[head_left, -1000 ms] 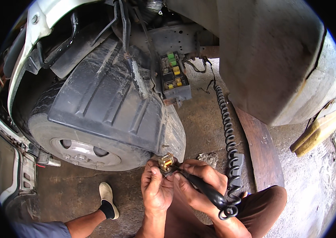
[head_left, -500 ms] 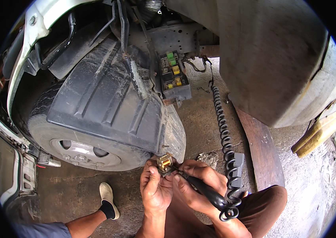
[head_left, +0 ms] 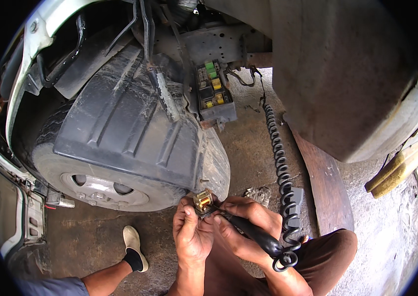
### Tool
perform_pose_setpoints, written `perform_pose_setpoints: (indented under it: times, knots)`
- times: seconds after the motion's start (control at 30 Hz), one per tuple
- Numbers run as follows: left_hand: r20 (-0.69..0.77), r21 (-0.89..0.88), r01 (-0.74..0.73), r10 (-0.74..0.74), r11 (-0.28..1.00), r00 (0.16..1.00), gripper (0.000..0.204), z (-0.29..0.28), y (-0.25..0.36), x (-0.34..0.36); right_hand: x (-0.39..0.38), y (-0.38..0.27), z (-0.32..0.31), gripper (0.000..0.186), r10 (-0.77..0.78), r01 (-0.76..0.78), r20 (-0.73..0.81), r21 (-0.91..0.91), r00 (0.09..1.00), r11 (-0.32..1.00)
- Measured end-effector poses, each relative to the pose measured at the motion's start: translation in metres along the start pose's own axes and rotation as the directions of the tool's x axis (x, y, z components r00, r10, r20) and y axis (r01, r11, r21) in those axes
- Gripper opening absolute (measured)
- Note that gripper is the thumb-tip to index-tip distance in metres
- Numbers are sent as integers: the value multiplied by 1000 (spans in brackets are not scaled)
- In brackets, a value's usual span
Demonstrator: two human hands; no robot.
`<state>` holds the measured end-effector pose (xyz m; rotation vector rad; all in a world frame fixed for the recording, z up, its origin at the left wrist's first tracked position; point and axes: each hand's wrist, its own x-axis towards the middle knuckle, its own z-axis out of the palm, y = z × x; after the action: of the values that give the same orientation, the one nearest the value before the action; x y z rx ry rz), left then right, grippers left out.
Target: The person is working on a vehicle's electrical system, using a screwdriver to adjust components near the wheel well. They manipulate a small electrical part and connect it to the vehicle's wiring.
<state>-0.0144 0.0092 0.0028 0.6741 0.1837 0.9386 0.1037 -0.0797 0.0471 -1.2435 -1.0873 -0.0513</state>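
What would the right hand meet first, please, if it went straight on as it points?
Its tapered black tool would probably meet the small boxy component with an orange coil in the left hand; depth is unclear.

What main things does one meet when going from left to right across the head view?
Silver wheel rim, left hand, right hand, brown board, yellow block-like piece.

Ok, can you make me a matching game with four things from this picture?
Things:
1. Coil part
2. Black probe
3. Fuse box
4. Pale shoe

Clues:
A. Has green and yellow blocks inside
B. Held in the left hand
C. Worn with a dark sock
D. Held in the right hand

Pairs: 1-B, 2-D, 3-A, 4-C
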Motion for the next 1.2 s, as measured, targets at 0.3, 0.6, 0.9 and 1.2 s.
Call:
perform_pose_setpoints:
  times: [0.3,0.6,0.9,1.2]
  knots:
    - [-65,8,-28,29,1000,997,37,-4,-6,-1,-1,0,2,28,-92,95,38,-100,995,990]
    - [-40,9,-13,14,1000,999,37,0,-4,1,0,0,3,30,-86,85,-25,-36,996,996]
    - [34,-12,-33,33,999,999,32,-3,-3,1,-2,3,-3,32,43,-44,19,49,999,998]
    - [-70,1,-6,6,1000,998,39,0,-7,1,-7,2,9,31,-112,101,-75,-140,991,985]
